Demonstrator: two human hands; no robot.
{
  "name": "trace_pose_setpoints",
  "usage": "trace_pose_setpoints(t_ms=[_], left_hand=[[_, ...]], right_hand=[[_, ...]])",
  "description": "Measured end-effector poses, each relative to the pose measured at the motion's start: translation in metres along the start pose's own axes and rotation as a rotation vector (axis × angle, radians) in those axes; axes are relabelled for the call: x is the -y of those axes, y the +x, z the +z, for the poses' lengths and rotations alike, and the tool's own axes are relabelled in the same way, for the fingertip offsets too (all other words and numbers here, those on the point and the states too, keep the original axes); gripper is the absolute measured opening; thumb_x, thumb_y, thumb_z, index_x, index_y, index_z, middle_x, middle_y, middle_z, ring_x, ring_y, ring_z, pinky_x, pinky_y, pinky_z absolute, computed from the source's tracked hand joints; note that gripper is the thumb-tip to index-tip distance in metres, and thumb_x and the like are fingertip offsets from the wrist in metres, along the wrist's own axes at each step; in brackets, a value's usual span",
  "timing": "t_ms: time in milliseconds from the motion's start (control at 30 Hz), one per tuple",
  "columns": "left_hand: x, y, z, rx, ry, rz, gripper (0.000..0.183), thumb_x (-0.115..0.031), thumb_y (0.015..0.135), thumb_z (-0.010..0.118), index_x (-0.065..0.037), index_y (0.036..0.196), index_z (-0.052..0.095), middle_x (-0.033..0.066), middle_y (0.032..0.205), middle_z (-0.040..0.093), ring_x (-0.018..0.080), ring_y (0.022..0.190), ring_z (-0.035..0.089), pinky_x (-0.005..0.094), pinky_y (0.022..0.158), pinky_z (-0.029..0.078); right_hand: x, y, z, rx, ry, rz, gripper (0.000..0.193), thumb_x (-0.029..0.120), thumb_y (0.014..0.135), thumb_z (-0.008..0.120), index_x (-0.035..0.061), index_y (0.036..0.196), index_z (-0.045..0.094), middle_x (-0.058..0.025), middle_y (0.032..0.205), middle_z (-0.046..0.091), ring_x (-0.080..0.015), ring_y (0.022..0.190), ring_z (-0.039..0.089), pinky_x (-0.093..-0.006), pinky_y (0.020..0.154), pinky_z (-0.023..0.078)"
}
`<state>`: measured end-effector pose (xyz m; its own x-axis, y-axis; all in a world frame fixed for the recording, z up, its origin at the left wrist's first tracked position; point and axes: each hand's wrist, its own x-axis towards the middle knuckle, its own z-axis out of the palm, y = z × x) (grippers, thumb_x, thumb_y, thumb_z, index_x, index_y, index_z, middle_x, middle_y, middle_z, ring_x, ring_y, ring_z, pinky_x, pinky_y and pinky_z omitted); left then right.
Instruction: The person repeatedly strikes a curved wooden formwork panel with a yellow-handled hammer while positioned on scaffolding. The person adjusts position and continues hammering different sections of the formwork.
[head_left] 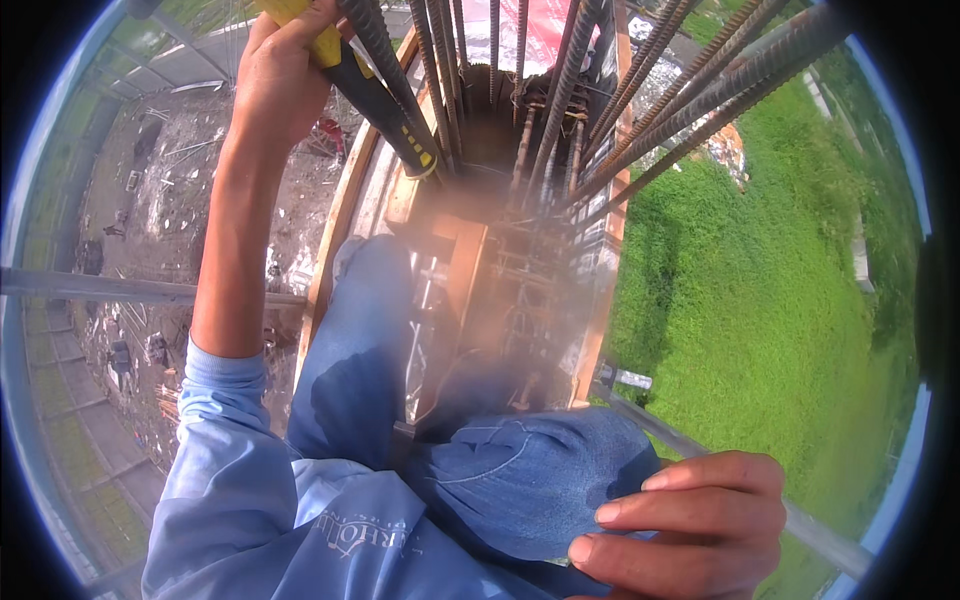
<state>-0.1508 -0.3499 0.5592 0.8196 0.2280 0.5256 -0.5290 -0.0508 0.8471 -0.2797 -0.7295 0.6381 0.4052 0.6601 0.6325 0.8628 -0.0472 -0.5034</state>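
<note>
My left hand (285, 75), at the upper left, is closed around the yellow shaft of a hammer (385, 110). Its black grip with yellow marks slants down to the right, ending close to the timber edge; the head lies outside the picture. At the lower right, my right hand (700, 525) hovers by my bent knee in blue jeans (540, 475). Its fingers are loosely bent and slightly apart, with nothing visible in them; the thumb is hidden. Ribbed steel bars (560, 90) rise at the top centre, beyond the hammer.
Under me runs a narrow timber-edged form (340, 215) with tied steel inside, partly blurred by a haze in the middle. Metal pipes (150, 288) cross at both sides. Far below lie littered bare ground (160, 210) on the left and grass (760, 290) on the right.
</note>
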Motion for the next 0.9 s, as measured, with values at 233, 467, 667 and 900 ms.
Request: trace_pose_setpoints(t_ms=[233, 467, 667, 900], left_hand=[[0.010, 0.002, -0.015, -0.013, -0.018, -0.069, 0.050, -0.019, 0.099, 0.055, -0.003, 0.146, 0.049, 0.0141, 0.148, 0.056, 0.0280, 0.134, 0.056, 0.0424, 0.114, 0.045], [0.003, -0.002, -0.015, 0.151, 0.008, -0.067, 0.063, -0.015, 0.091, 0.049, -0.002, 0.152, 0.042, 0.0156, 0.150, 0.055, 0.0271, 0.143, 0.047, 0.0410, 0.123, 0.033], [0.023, -0.014, -0.022, -0.220, -0.011, -0.258, 0.052, -0.021, 0.097, 0.059, -0.001, 0.144, 0.049, 0.0168, 0.124, 0.064, 0.0227, 0.113, 0.060, 0.0390, 0.099, 0.048], [0.117, -0.110, -0.079, -0.395, -0.186, -0.397, 0.030, -0.022, 0.106, 0.061, -0.002, 0.129, 0.059, 0.0026, 0.098, 0.064, 0.0037, 0.059, 0.042, 0.0209, 0.053, 0.037]], right_hand=[[0.004, 0.013, 0.043, -0.276, 0.017, 0.132, 0.019, 0.027, 0.094, 0.067, 0.0306, 0.110, 0.077, 0.0077, 0.087, 0.072, -0.0096, 0.066, 0.057, -0.0242, 0.059, 0.047], [-0.011, 0.052, 0.094, -0.304, 0.487, -0.002, 0.025, 0.026, 0.093, 0.068, 0.0237, 0.115, 0.081, -0.0013, 0.081, 0.075, -0.0083, 0.046, 0.048, -0.0201, 0.042, 0.037], [-0.043, 0.083, 0.121, -0.174, 0.544, -0.059, 0.030, 0.028, 0.101, 0.059, 0.0107, 0.123, 0.072, -0.0051, 0.089, 0.073, -0.0098, 0.062, 0.056, -0.0206, 0.056, 0.044], [-0.147, 0.119, 0.121, -0.369, 0.403, 0.252, 0.042, 0.030, 0.111, 0.049, -0.0044, 0.133, 0.062, -0.0095, 0.098, 0.070, -0.0115, 0.082, 0.066, -0.0211, 0.072, 0.052]])
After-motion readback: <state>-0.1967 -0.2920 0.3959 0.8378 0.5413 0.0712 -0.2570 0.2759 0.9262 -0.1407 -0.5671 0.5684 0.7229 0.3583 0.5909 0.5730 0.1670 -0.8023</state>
